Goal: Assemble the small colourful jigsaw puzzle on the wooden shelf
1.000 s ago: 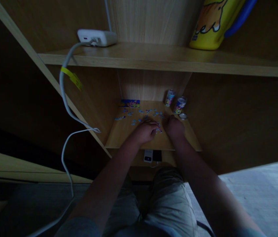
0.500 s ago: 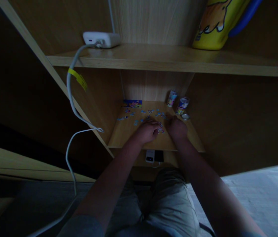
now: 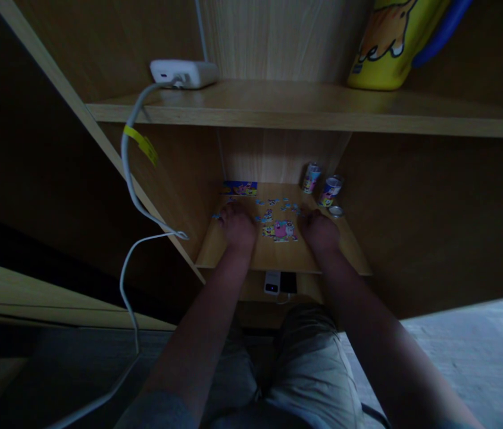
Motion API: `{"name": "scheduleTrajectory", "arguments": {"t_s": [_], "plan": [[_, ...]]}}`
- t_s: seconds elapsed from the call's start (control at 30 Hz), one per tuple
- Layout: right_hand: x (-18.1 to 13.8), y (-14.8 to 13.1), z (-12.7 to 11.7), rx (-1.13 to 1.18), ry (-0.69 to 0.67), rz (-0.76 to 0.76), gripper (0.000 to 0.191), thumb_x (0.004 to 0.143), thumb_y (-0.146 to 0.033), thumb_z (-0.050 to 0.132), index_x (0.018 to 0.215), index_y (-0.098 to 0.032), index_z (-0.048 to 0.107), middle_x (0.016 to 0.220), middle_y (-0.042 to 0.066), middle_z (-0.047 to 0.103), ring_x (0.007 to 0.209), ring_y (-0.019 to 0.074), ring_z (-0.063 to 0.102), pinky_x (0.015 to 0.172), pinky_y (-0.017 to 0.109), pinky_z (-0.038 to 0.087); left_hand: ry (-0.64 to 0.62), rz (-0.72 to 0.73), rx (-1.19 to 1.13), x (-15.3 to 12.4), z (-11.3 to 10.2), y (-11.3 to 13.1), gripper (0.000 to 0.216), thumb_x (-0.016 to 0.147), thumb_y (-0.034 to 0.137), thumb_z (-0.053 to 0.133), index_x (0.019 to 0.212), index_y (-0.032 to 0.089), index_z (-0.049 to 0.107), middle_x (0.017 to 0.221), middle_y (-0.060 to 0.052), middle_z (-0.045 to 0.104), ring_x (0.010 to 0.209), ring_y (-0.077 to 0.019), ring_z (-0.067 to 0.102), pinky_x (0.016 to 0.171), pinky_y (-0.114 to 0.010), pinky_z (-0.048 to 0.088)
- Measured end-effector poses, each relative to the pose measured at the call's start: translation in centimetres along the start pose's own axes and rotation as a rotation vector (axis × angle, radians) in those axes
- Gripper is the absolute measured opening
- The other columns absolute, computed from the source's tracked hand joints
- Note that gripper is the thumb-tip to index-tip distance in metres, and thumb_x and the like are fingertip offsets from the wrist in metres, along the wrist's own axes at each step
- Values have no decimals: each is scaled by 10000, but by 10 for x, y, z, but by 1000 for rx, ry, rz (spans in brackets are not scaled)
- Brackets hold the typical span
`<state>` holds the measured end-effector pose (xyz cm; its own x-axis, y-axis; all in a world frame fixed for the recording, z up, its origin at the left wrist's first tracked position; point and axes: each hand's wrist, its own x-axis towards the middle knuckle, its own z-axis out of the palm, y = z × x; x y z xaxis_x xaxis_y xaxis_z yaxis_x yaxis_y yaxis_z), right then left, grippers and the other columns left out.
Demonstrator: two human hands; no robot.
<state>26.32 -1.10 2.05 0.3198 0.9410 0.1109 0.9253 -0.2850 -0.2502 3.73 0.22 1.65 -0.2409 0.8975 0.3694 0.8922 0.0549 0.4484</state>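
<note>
Shelf [image 3: 278, 110] spans the top of my view, carrying a yellow bag [image 3: 385, 47] and a white charger [image 3: 184, 72], whose cable [image 3: 128, 173] hangs down on the left. Below it the bench [image 3: 278, 257] holds everything else. I see the left hand [image 3: 238, 226] palm down near the left edge and the right hand [image 3: 320, 231] nearer the right edge. It is too dark for me to tell whether either grip is closed. The joined puzzle patch [image 3: 280, 230] lies between them, with loose puzzle pieces [image 3: 287, 207] just behind it. Two small cans [image 3: 330, 190] stand at the back right corner.
</note>
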Motion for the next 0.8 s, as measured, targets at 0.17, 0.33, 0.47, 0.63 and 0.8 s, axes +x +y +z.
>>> {"name": "scheduleTrajectory", "arguments": {"t_s": [0.17, 0.33, 0.47, 0.63, 0.8], "plan": [[0, 1, -1, 20, -10, -2, 466, 1172, -497, 488, 1332, -117, 706, 1213, 230, 832, 1130, 327, 828, 935, 374, 617, -102, -137, 83, 6, 6, -8, 500, 1034, 148, 598, 1518, 31, 635, 1626, -359, 553, 1577, -545, 438, 1284, -735, 329], [1, 0, -2, 17, -32, 21, 440, 1170, -472, 496, 1323, -118, 706, 1219, 233, 828, 1144, 315, 823, 935, 357, 612, -145, -18, 159, 8, 13, -8, 467, 1013, 53, 464, 1407, 26, 715, 1398, -341, 712, 1400, -442, 627, 1198, -641, 448], [0, -2, -3, 18, -26, 16, 445, 1179, -468, 463, 1314, -122, 708, 1227, 232, 825, 1132, 314, 825, 929, 358, 609, -144, 54, 217, 11, 14, -10, 436, 998, 10, 435, 1278, 43, 768, 1216, -282, 785, 1202, -358, 732, 1148, -560, 512], [-2, -2, -7, 19, -39, 15, 448, 1177, -472, 468, 1334, -122, 700, 1246, 232, 823, 1150, 305, 820, 940, 347, 599, -162, 56, 134, 14, 11, -10, 432, 977, -45, 453, 1235, 29, 791, 1247, -292, 788, 1205, -377, 764, 1097, -513, 577], [0, -1, -5, 23, -32, 8, 417, 1169, -457, 487, 1330, -135, 699, 1265, 228, 819, 1158, 304, 821, 935, 344, 598, -135, 42, -125, 21, 1, -22, 428, 1020, -9, 499, 1321, 104, 781, 1345, -185, 803, 1241, -290, 775, 1119, -406, 607]]}}
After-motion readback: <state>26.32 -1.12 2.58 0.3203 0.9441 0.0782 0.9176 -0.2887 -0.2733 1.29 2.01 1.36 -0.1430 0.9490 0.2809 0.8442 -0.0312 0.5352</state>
